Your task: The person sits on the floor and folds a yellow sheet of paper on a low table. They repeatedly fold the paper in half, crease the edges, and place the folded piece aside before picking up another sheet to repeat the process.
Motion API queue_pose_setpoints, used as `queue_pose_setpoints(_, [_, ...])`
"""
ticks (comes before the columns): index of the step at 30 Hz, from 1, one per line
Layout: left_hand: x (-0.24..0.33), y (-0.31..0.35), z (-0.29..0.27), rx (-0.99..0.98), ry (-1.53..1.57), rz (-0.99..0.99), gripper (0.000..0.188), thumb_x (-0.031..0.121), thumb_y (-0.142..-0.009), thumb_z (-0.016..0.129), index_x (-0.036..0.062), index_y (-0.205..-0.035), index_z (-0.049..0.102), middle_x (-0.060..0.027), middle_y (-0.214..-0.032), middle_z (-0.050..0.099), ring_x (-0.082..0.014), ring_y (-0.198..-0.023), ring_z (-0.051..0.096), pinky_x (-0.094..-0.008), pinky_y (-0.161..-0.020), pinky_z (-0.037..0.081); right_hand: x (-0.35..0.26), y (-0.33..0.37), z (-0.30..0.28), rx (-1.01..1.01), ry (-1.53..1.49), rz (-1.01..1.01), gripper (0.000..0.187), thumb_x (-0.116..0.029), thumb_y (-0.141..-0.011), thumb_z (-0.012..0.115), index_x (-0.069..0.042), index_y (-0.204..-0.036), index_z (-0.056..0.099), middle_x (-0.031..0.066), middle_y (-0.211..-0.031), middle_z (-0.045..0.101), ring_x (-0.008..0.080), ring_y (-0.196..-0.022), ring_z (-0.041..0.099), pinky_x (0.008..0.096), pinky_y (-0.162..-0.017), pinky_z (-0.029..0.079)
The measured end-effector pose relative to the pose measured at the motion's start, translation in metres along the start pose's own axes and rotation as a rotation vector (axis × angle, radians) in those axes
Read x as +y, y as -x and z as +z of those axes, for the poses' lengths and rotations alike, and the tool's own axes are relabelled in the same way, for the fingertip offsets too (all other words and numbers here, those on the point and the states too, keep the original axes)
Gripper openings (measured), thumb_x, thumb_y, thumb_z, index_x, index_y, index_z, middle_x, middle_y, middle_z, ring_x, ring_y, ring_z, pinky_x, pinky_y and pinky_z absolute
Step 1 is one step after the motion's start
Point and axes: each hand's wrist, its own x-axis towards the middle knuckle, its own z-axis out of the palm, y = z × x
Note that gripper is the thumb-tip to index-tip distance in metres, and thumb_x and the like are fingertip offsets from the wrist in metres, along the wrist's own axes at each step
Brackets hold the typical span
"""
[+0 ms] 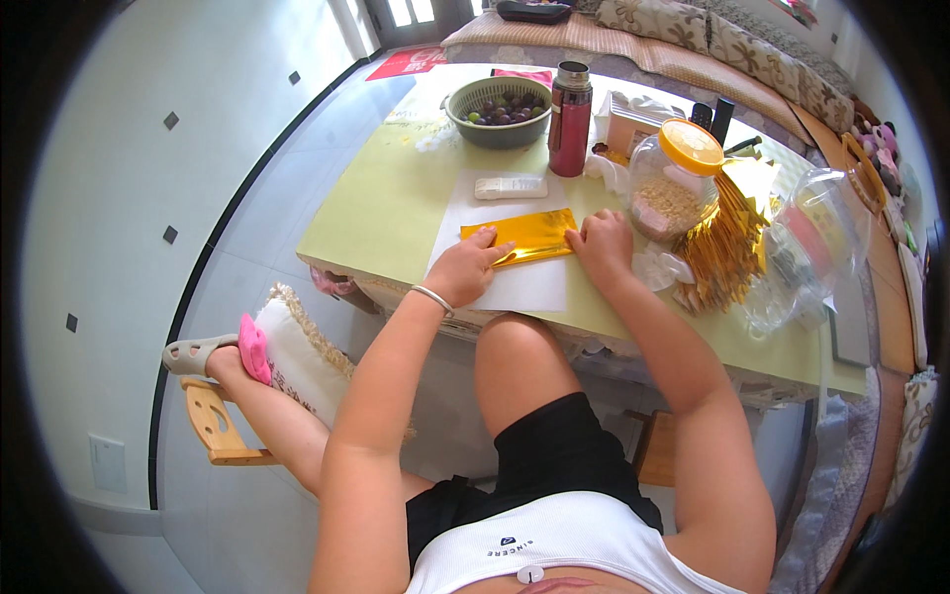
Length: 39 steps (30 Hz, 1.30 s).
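A shiny gold foil strip [535,236] lies flat on a white sheet of paper [539,290] near the table's front edge. My left hand [469,265] rests on its left end, fingers stretched out over the foil. At the right end, my right hand [605,244] is closed, with curled fingers and thumb on the strip's edge. Just beyond the foil a white tube [511,188] lies on the paper. To the right of my right hand stands a fanned stack of folded gold foil pieces [727,247].
A clear jar with a yellow lid [692,148], a red flask [570,124] and a green basket of grapes [465,127] stand farther back. A tissue box [633,124] is behind the jar. Clear plastic bags [807,243] lie at right. A wooden stool [223,436] is on the floor.
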Motion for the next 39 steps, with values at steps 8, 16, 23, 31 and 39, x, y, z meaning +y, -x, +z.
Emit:
queue_pose_setpoints(8, [0.026,0.014,-0.006,-0.126,-0.388,0.090,0.079,0.069,-0.089,0.051,0.0270,-0.154,0.034,-0.0361,-0.155,0.020,-0.0453,-0.148,0.017,-0.0490,-0.121,0.015,-0.008,0.005,-0.010,-0.003,0.020,-0.302,0.049,-0.032,-0.087,0.069,-0.006,-0.127,0.060,0.0157,-0.139,0.052,0.0325,-0.135,0.042,0.0458,-0.112,0.033])
queue_pose_setpoints(16, [0.026,0.040,-0.001,-0.116,-0.415,-0.080,0.087,0.070,-0.091,0.046,0.0159,-0.157,0.026,-0.0235,-0.163,0.013,-0.0355,-0.152,0.008,-0.0569,-0.119,0.006,-0.005,0.045,-0.021,-0.499,-0.014,-0.494,0.084,-0.059,-0.098,0.043,0.001,-0.153,0.025,0.0185,-0.161,0.023,0.0296,-0.151,0.017,0.0449,-0.122,0.014])
queue_pose_setpoints(23, [-0.021,0.049,-0.003,0.257,-0.239,-0.204,0.065,0.044,-0.090,0.063,0.0066,-0.141,0.048,-0.0229,-0.138,0.050,-0.0348,-0.130,0.046,-0.0484,-0.108,0.035,0.012,0.027,-0.036,-0.262,-0.347,-0.376,0.046,-0.026,-0.096,0.062,0.003,-0.131,0.054,0.0264,-0.142,0.049,0.0383,-0.130,0.049,0.0464,-0.109,0.040])
queue_pose_setpoints(31, [-0.034,-0.021,-0.009,0.476,-0.089,-0.618,0.025,0.014,-0.076,0.074,0.0039,-0.099,0.072,-0.0149,-0.100,0.070,-0.0268,-0.088,0.067,-0.0373,-0.082,0.054,-0.007,-0.024,0.001,-0.420,-1.131,0.424,0.050,0.002,-0.094,0.051,0.002,-0.143,0.040,0.0127,-0.090,0.063,0.0164,-0.067,0.065,0.0271,-0.059,0.057])
queue_pose_setpoints(39, [-0.047,-0.032,-0.002,0.469,0.017,-0.680,0.011,0.011,-0.075,0.072,0.0053,-0.085,0.072,-0.0108,-0.077,0.070,-0.0255,-0.070,0.068,-0.0369,-0.069,0.054,0.003,-0.021,0.025,-0.428,-1.134,0.356,0.059,0.006,-0.093,0.048,0.007,-0.149,0.027,0.0171,-0.093,0.064,0.0194,-0.070,0.067,0.0289,-0.061,0.058])
